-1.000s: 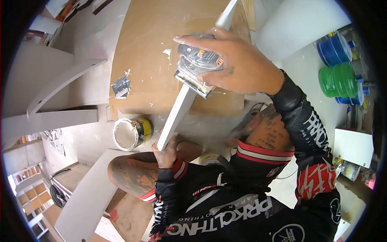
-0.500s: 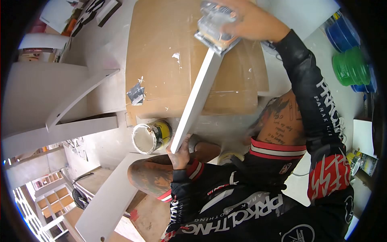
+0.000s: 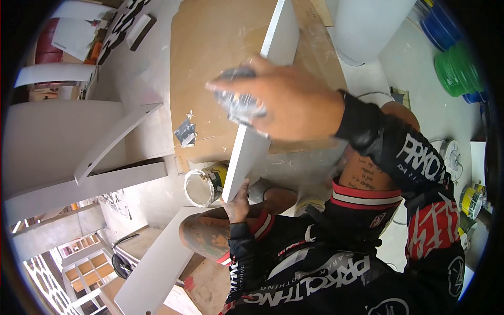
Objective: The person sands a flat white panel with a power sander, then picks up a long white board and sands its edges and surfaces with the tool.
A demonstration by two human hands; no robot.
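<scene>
A long white board [image 3: 244,157] stands on its narrow side, running from the top of the view toward my lap. My left hand [image 3: 238,203] grips its near end, the thumb along one face. My right hand [image 3: 299,102] is wrapped over a sander [image 3: 239,97], which rests on the board's upper edge about midway along; the sander is blurred. Under the board's far part lies a brown cardboard sheet [image 3: 202,58]. On the cardboard, left of the board, is a crumpled grey scrap [image 3: 185,132].
An open paint can [image 3: 199,188] stands just left of the board's near end. Grey-white panels [image 3: 121,136] lean at the left, and another panel [image 3: 155,262] lies beside my left knee. A green bucket [image 3: 458,70] and a blue bucket [image 3: 440,26] stand at the upper right.
My right hand and the sander have moved down the board toward me, from its far part to around the middle. The view has shifted a little. My left hand still holds the near end.
</scene>
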